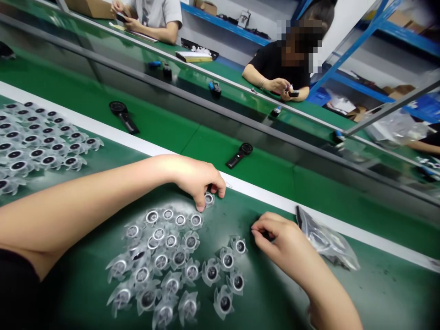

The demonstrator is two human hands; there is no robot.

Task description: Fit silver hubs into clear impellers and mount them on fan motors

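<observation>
My left hand (197, 178) reaches across the green table, its fingers curled and pinched on one clear plastic fan blade (208, 199) at the top of a loose group. Several more clear fan blades (172, 256) with dark round hubs lie in a cluster below that hand. My right hand (280, 243) rests to the right of the cluster with its fingers closed around something small and dark that I cannot make out. The nearest blade (239, 246) lies just left of its fingertips.
Another batch of fan blades (37, 142) lies at far left. A crumpled clear plastic bag (326, 240) sits right of my right hand. Two black handheld fan bodies (123, 115) (239, 155) lie on the green conveyor belt. Two other people (275, 68) work across the belt.
</observation>
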